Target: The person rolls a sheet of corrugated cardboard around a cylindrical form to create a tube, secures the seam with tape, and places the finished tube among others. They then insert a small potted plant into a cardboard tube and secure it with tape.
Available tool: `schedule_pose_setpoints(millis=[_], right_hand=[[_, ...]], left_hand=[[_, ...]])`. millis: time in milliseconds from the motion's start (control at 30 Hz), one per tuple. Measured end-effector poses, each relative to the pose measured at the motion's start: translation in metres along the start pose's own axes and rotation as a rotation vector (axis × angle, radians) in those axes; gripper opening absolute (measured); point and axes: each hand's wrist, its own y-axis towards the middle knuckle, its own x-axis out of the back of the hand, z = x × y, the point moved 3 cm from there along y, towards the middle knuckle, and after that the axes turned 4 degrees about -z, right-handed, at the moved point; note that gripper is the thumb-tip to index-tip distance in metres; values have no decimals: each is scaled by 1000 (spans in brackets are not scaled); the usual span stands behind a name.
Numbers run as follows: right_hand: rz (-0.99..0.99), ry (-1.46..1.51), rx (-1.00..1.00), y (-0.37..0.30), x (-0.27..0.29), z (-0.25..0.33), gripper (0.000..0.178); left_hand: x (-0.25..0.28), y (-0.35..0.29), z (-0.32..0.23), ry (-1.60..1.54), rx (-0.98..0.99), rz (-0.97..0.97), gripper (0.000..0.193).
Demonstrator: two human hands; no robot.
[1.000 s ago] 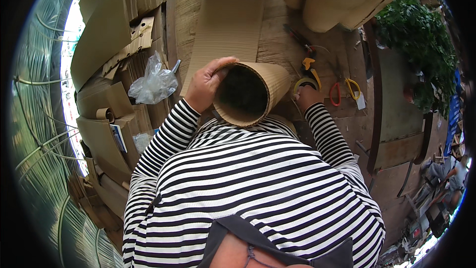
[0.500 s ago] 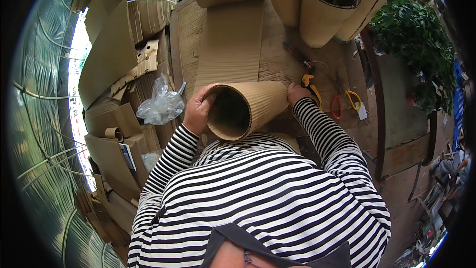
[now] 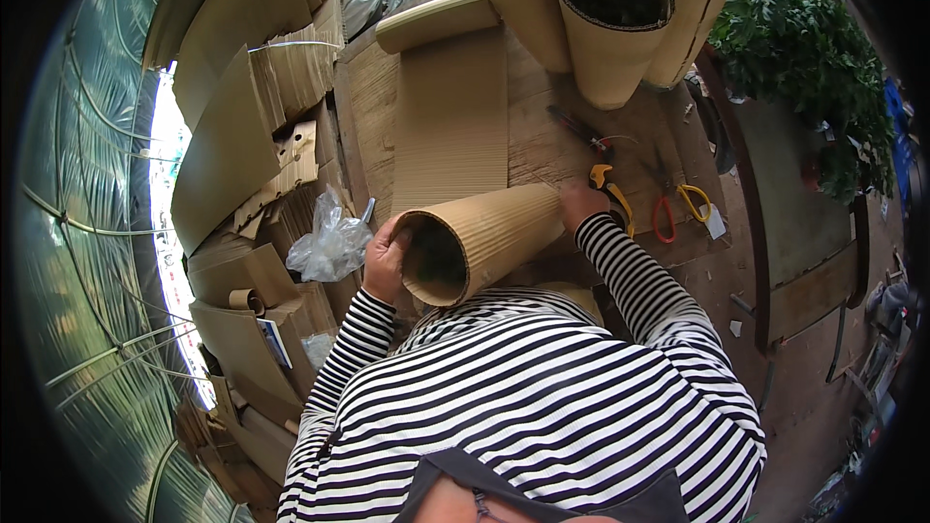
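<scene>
A corrugated cardboard sleeve [image 3: 511, 230], rolled into a tapering tube, lies sideways in front of my chest. Its wide mouth faces left, and something dark green shows dimly inside. My left hand [image 3: 385, 266] grips the rim of that mouth, thumb toward the opening. At the narrow right end, my right hand [image 3: 584, 203] is closed on the sleeve, with most of its fingers hidden. Beyond it a strip of corrugated cardboard [image 3: 450, 116] lies unrolled on the table, its far end still a roll [image 3: 436, 21].
Several upright cardboard sleeves [image 3: 612, 48] stand at the back. Right of my right hand lie yellow-handled pruners [image 3: 620, 203], scissors [image 3: 678, 208] with red and yellow loops, and another dark tool [image 3: 579, 126]. Cardboard sheets [image 3: 218, 150] and a clear plastic bag [image 3: 331, 237] are leftward; leafy plants [image 3: 799, 63] at right.
The view has shifted, so most things sit lower in the picture. Both hands keep hold of the sleeve, whose wide mouth now tips a little more toward me.
</scene>
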Motion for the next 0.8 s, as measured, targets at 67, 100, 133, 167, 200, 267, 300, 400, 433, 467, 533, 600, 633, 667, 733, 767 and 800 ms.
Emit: schedule_pose_setpoints(millis=[67, 100, 133, 167, 200, 267, 300, 400, 433, 467, 533, 600, 633, 667, 733, 767, 800], right_hand=[[-26, 20, -10, -19, 53, 8, 29], [-107, 35, -32, -33, 95, 8, 32], [-197, 55, -52, -35, 120, 5, 35], [-226, 54, -172, -3, 102, -31, 37], [-246, 56, -283, 31, 82, -69, 39], [-68, 94, -254, 51, 89, -82, 39], [20, 116, -238, 54, 89, -84, 39], [-25, 50, -167, 59, 79, -89, 39], [-30, 85, -193, 66, 69, -100, 39], [-36, 124, -218, 76, 56, -113, 39], [-54, 132, -241, 83, 52, -123, 39], [-69, 70, -242, 79, 59, -121, 39], [-104, 80, -243, 76, 64, -118, 38], [-127, 81, -229, 67, 75, -100, 38], [-363, 212, -233, 58, 74, -90, 32], [-569, 361, -219, 56, 58, -93, 27], [-798, 475, -231, 44, 49, -121, 23]], left_hand=[[1, -5, 1, -13, 24, -18, 33], [-2, -6, 0, -80, 53, -19, 33], [-6, -5, -1, -94, 49, -15, 33], [-12, 1, -5, -106, 39, 6, 33], [-15, 4, -8, -114, 34, 18, 33], [-23, 4, -15, -29, 0, 21, 34], [-30, 4, -22, 19, -18, 24, 34], [-53, 7, -44, 134, -61, 49, 34], [-58, 9, -48, 146, -53, 69, 35], [-64, 14, -54, 190, -73, 87, 35], [-75, 24, -65, 273, -116, 125, 34], [-76, 33, -63, 273, -125, 128, 35], [-77, 33, -66, 293, -130, 132, 35], [-72, 31, -67, 309, -124, 120, 35], [-63, 23, -68, 338, -125, 126, 39], [-53, 23, -58, 399, -146, 144, 45], [-65, 33, -70, 442, -192, 195, 50]])
